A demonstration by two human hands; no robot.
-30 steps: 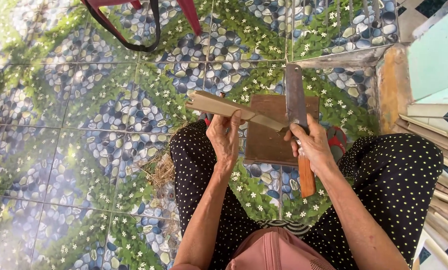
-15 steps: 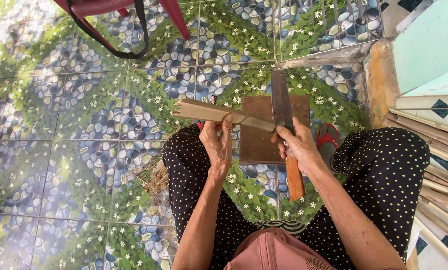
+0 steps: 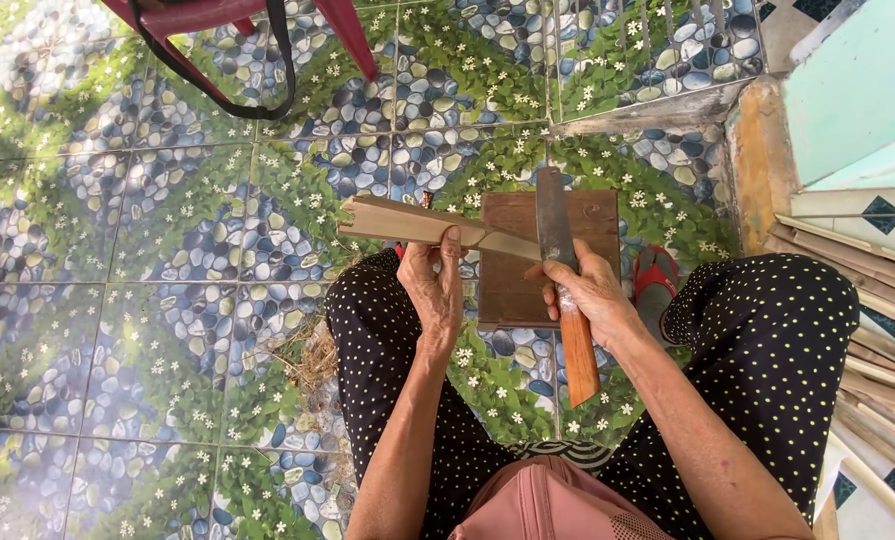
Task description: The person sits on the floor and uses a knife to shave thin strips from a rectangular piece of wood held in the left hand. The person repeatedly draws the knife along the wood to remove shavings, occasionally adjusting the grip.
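My left hand (image 3: 434, 288) grips a flat tan bamboo strip (image 3: 408, 222) that lies across my left knee and points left. In my right hand (image 3: 590, 290) is a cleaver with a long dark blade (image 3: 552, 215) and an orange wooden handle (image 3: 579, 345). The blade meets the strip's right end. Under both sits a brown wooden board (image 3: 514, 290) on the floor between my knees.
The floor (image 3: 168, 260) is tiled with a pebble and green leaf pattern. A red stool with a black strap (image 3: 258, 40) stands at the top left. Split bamboo strips (image 3: 868, 300) are stacked at the right by a teal wall. A red sandal (image 3: 656, 280) lies by the board.
The view has shifted slightly. My hands keep the same grip, with the strip and the blade still together over the board.
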